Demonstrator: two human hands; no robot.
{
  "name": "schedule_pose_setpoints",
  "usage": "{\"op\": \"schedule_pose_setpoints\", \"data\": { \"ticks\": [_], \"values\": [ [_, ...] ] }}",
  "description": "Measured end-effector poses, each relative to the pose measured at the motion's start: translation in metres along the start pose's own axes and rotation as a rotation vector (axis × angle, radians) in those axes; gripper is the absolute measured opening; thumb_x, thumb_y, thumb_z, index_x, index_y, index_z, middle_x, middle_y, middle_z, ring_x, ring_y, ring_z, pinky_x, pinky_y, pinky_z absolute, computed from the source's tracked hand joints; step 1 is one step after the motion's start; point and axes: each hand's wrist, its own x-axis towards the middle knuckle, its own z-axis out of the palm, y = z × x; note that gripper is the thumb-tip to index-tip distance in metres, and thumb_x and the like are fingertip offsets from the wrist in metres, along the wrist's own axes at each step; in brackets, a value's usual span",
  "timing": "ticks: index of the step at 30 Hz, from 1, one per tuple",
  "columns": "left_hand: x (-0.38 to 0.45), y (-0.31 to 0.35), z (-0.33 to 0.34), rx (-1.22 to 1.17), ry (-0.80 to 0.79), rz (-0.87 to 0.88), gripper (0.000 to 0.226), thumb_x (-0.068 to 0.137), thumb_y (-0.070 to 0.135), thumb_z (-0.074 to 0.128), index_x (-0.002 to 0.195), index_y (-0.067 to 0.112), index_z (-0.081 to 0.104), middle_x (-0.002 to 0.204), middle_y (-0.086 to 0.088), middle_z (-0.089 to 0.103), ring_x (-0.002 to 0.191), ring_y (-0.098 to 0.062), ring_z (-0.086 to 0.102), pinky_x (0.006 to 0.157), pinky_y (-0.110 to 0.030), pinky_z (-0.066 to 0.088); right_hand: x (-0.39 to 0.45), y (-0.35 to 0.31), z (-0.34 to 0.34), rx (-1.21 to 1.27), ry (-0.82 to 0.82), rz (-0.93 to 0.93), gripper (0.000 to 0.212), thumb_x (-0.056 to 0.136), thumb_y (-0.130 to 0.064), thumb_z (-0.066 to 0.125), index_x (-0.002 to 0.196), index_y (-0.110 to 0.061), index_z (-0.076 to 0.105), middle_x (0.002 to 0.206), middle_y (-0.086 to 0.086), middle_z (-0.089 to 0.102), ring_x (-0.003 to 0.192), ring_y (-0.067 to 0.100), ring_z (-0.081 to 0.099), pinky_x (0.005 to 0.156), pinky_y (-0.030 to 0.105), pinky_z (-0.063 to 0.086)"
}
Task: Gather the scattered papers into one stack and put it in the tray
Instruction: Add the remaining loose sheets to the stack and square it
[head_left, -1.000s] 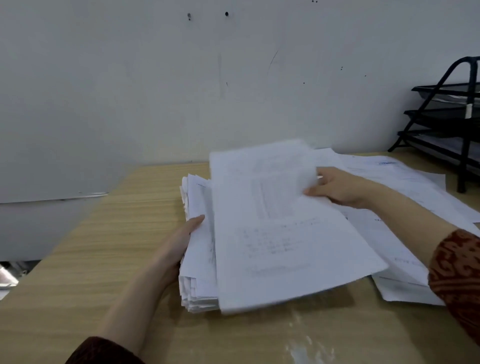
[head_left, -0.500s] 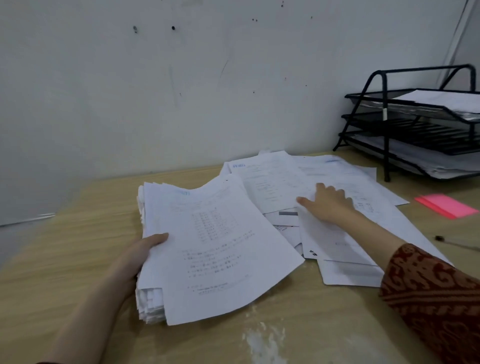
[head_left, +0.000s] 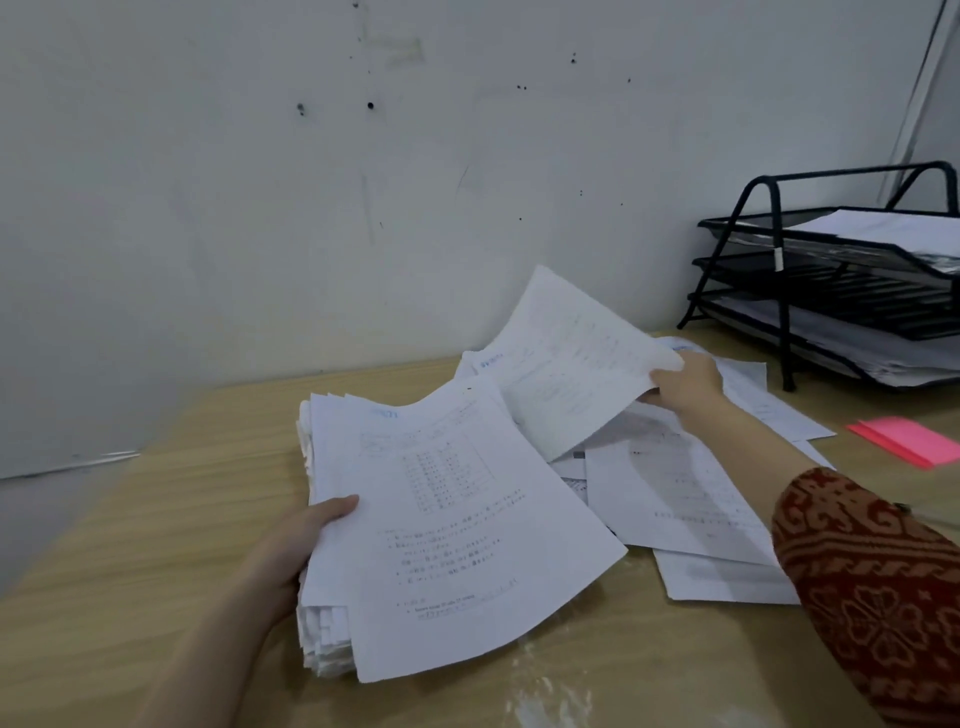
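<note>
A thick stack of white printed papers (head_left: 447, 525) lies on the wooden desk at centre left. My left hand (head_left: 296, 551) grips its left edge, thumb on the top sheet. My right hand (head_left: 685, 384) pinches the corner of a single sheet (head_left: 566, 364) and holds it lifted and tilted above the loose papers (head_left: 685, 499) scattered on the right. A black three-tier tray (head_left: 779, 291) stands at the far right against the wall, with papers in its top and bottom tiers.
A pink sticky-note pad (head_left: 909, 441) lies on the desk (head_left: 171, 519) in front of the tray. A pen is partly visible by my right sleeve. The white wall runs close behind the desk; whitish smears mark the near desk surface.
My right hand, which lay flat on the loose papers, has taken hold of one sheet and raised it. My left hand stays on the stack's edge.
</note>
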Motion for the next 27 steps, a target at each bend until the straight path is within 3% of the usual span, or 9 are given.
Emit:
{"op": "schedule_pose_setpoints", "data": {
  "ticks": [3, 6, 9, 12, 16, 20, 22, 25, 27],
  "values": [
    [0.001, 0.000, 0.000, -0.008, 0.000, 0.000, 0.028, 0.092, 0.020, 0.057, 0.116, 0.004, 0.058, 0.109, -0.020, 0.069, 0.101, -0.040, 0.065, 0.094, -0.054, 0.047, 0.001, 0.003, -0.020, 0.225, 0.008, -0.016, 0.042, 0.093, 0.012, 0.041, 0.133, 0.003, 0.044, 0.132, 0.016, 0.051, 0.109, 0.030, 0.055, 0.080, 0.032, 0.050],
    [0.001, 0.000, 0.001, 0.009, 0.016, 0.002, 0.025, 0.093, 0.019, 0.057, 0.112, 0.003, 0.059, 0.106, -0.021, 0.069, 0.096, -0.040, 0.065, 0.081, -0.049, 0.052, 0.000, 0.013, -0.037, 0.281, -0.045, -0.042, 0.042, 0.095, 0.006, 0.043, 0.137, 0.001, 0.042, 0.134, 0.014, 0.051, 0.101, 0.022, 0.059, 0.069, 0.021, 0.056],
    [0.000, 0.000, 0.002, 0.000, -0.005, -0.001, 0.026, 0.093, 0.019, 0.056, 0.114, 0.004, 0.058, 0.108, -0.021, 0.069, 0.099, -0.041, 0.065, 0.084, -0.050, 0.051, -0.005, 0.016, -0.046, 0.336, -0.143, -0.055, 0.040, 0.096, 0.003, 0.043, 0.135, 0.002, 0.043, 0.123, 0.012, 0.057, 0.088, 0.012, 0.063, 0.058, 0.015, 0.054],
    [-0.001, 0.000, 0.001, -0.003, -0.002, -0.008, 0.025, 0.093, 0.019, 0.055, 0.114, 0.006, 0.058, 0.109, -0.022, 0.069, 0.099, -0.041, 0.065, 0.085, -0.052, 0.051, -0.010, 0.013, -0.045, 0.343, -0.240, -0.069, 0.035, 0.095, 0.002, 0.045, 0.130, 0.004, 0.047, 0.105, 0.005, 0.063, 0.075, 0.007, 0.069, 0.059, 0.016, 0.055],
    [-0.005, 0.001, 0.005, 0.018, 0.000, -0.007, 0.021, 0.093, 0.020, 0.055, 0.108, 0.006, 0.059, 0.102, -0.021, 0.070, 0.095, -0.040, 0.065, 0.078, -0.049, 0.051, -0.016, 0.004, -0.042, 0.283, -0.409, -0.056, 0.029, 0.093, 0.000, 0.048, 0.122, 0.002, 0.053, 0.093, 0.001, 0.072, 0.078, 0.009, 0.071, 0.063, 0.018, 0.056],
    [-0.009, 0.003, 0.007, -0.017, 0.017, 0.053, 0.030, 0.090, 0.022, 0.060, 0.114, 0.004, 0.059, 0.108, -0.023, 0.067, 0.102, -0.040, 0.062, 0.090, -0.052, 0.048, -0.019, -0.020, -0.042, -0.083, -0.763, 0.078, 0.027, 0.082, -0.008, 0.060, 0.108, -0.004, 0.062, 0.092, 0.002, 0.074, 0.081, 0.012, 0.071, 0.066, 0.020, 0.057],
    [-0.008, 0.001, 0.007, 0.028, 0.031, 0.080, 0.033, 0.092, 0.024, 0.058, 0.117, 0.002, 0.059, 0.107, -0.021, 0.068, 0.100, -0.037, 0.062, 0.089, -0.048, 0.047, -0.018, -0.034, -0.036, -0.329, -0.911, 0.126, 0.024, 0.086, -0.005, 0.057, 0.109, -0.007, 0.062, 0.094, 0.003, 0.074, 0.081, 0.013, 0.071, 0.065, 0.021, 0.056],
    [-0.004, 0.001, 0.007, 0.071, 0.081, 0.062, 0.023, 0.095, 0.017, 0.052, 0.101, -0.002, 0.063, 0.080, -0.015, 0.073, 0.084, -0.035, 0.063, 0.076, -0.044, 0.047, -0.014, -0.053, -0.014, -0.679, -1.058, 0.099, 0.023, 0.090, -0.002, 0.056, 0.111, -0.010, 0.063, 0.099, 0.004, 0.072, 0.084, 0.014, 0.069, 0.066, 0.022, 0.055],
    [-0.006, 0.003, 0.010, 0.050, 0.057, 0.030, 0.019, 0.094, 0.018, 0.053, 0.100, 0.003, 0.062, 0.087, -0.015, 0.072, 0.090, -0.037, 0.063, 0.080, -0.045, 0.047, -0.014, -0.061, 0.014, -0.952, -1.089, 0.000, 0.019, 0.089, -0.004, 0.060, 0.104, -0.014, 0.066, 0.093, 0.000, 0.070, 0.083, 0.015, 0.067, 0.064, 0.022, 0.055]
  ]
}}
